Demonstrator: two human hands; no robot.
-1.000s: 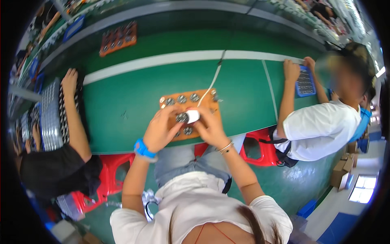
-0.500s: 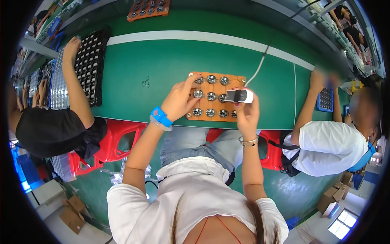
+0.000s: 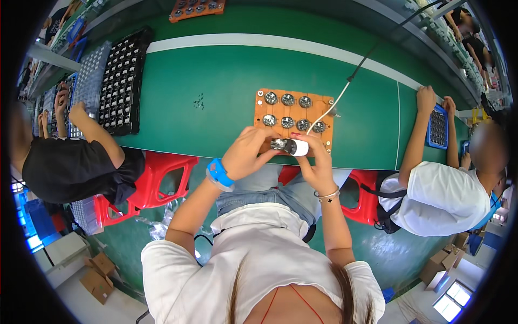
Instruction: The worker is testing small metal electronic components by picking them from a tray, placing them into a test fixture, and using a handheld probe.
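Observation:
Over the near edge of an orange-brown board [image 3: 278, 109], my two hands meet. My right hand [image 3: 318, 168] grips a white handheld device [image 3: 299, 147] with a black front end and a cable. At that front end is a small round silvery part [image 3: 278, 144], pinched in the fingers of my left hand [image 3: 244, 155]. Rows of round silvery parts [image 3: 287, 122] sit in the board, glinting in their holes. The board's nearest row is mostly hidden behind my hands and the device.
The device's pale cable [image 3: 337, 102] rises to the upper right. Dark specks [image 3: 199, 101] lie on the green table [image 3: 216, 81]. A black tray [image 3: 123, 81] stands at left, and another orange board [image 3: 197, 9] lies at the far side. Co-workers sit at both sides, one near a blue tray [image 3: 437, 129].
The device has come nearer to me, turned, and met the part in my left fingers. My left hand has left the board's left side. The view has shifted slightly.

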